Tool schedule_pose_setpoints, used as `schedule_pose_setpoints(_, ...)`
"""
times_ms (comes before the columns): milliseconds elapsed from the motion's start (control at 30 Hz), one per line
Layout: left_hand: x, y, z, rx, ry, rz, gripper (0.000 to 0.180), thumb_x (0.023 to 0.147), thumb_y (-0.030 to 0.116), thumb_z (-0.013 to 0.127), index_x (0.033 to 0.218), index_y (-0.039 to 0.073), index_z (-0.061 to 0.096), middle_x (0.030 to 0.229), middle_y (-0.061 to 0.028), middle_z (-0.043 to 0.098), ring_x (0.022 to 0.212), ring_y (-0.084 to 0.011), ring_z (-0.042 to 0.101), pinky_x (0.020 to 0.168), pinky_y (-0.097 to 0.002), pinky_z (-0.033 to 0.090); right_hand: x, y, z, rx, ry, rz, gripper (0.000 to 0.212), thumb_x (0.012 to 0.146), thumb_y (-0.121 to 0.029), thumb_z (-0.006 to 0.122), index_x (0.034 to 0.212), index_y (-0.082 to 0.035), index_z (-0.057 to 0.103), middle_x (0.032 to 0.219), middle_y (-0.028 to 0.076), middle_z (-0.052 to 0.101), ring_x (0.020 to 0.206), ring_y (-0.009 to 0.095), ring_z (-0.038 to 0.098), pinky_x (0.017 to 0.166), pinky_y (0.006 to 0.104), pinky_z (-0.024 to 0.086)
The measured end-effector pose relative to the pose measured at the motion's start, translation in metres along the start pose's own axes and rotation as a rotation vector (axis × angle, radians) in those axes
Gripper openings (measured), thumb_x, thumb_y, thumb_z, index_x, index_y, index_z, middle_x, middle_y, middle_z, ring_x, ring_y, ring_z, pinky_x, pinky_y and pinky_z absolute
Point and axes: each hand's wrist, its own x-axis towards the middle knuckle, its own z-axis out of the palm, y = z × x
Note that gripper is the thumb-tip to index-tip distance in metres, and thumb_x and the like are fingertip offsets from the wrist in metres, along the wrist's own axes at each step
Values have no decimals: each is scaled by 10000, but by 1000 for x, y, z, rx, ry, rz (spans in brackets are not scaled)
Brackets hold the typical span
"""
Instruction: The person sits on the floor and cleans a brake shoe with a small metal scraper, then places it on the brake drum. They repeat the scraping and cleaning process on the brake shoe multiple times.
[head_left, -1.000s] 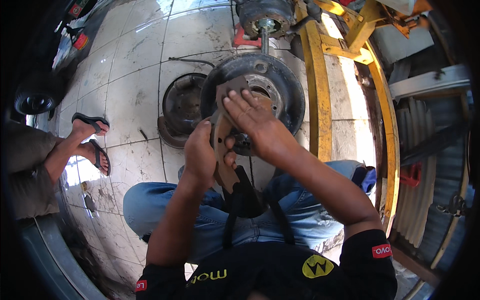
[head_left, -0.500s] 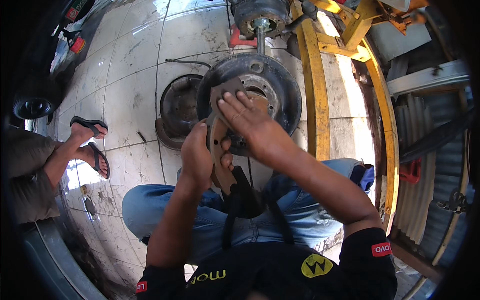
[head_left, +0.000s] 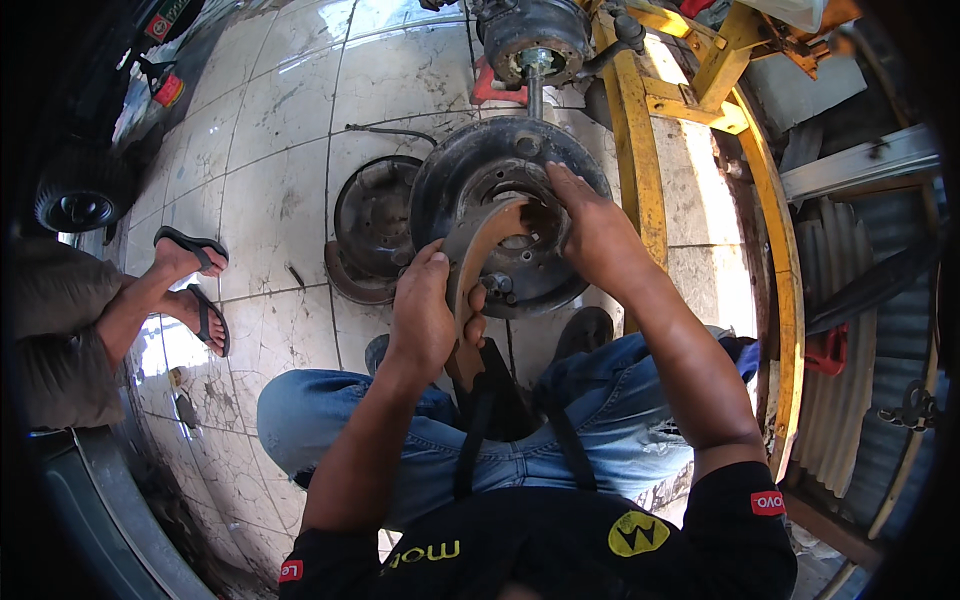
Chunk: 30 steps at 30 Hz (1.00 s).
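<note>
My left hand (head_left: 422, 312) grips a curved brake shoe (head_left: 488, 236), its thumb on the near side and fingertips showing past the other edge. The shoe is tilted upward over my lap, its brown lining facing right. My right hand (head_left: 606, 240) is just right of the shoe's upper end, fingers bent inward. A dark brown piece of sandpaper (head_left: 541, 222) shows partly at those fingers; most of it is hidden. Behind the shoe lies a round black brake drum (head_left: 562, 155) on the floor, with a ring of bolt holes at its centre.
A smaller round backing plate (head_left: 375, 205) with another curved shoe (head_left: 350, 282) lies left of the drum. A hub on an axle (head_left: 535, 60) stands beyond. A yellow metal frame (head_left: 637, 170) rises at right. Another person's sandalled feet (head_left: 205, 310) are at left.
My right hand has come off the shoe's upper face and moved right, taking the sandpaper along. My left hand still holds the shoe. The view has shifted slightly.
</note>
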Motion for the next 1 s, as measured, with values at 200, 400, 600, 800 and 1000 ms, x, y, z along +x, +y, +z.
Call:
schedule_pose_setpoints(200, -1, 0, 1, -3, -13, 17, 479, 1034, 336, 264, 1367, 41, 442, 783, -109, 563, 501, -179, 496, 512, -343, 472, -3, 2, 7, 14, 8, -46, 679, 756, 128, 557, 1417, 62, 418, 1423, 292, 489, 1315, 406, 495, 1158, 430, 382)
schedule_pose_setpoints(400, -2, -2, 2, 68, -9, 58, 473, 1035, 314, 274, 1360, 28, 464, 783, -105, 564, 505, -169, 490, 509, -328, 458, -7, -4, 4, 33, -68, -52, 683, 735, 123, 585, 1398, 76, 426, 1372, 296, 533, 1293, 396, 518, 1141, 429, 396)
schedule_pose_setpoints(600, -12, -17, 4, 459, 33, 406, 421, 1031, 222, 343, 1346, -9, 502, 827, -87, 593, 569, -115, 500, 531, -279, 431, -10, -12, -15, 119, -110, 14, 721, 729, 128, 583, 1424, 51, 410, 1361, 290, 540, 1288, 408, 514, 1113, 440, 417)
schedule_pose_setpoints(800, -15, -14, 1, 691, 25, 700, 395, 1022, 144, 392, 1341, -63, 499, 972, -133, 647, 770, -140, 591, 696, -280, 482, -8, -4, -13, 103, 38, -80, 765, 730, 134, 559, 1467, 42, 376, 1355, 307, 532, 1291, 432, 500, 1108, 442, 421)
schedule_pose_setpoints(1000, -5, -22, -3, 789, 35, 917, 396, 1024, 143, 399, 1342, -73, 492, 1003, -159, 659, 802, -169, 615, 747, -300, 500, -8, -8, -17, 121, 29, -55, 741, 740, 142, 540, 1460, 42, 395, 1369, 298, 528, 1300, 416, 502, 1112, 439, 417)
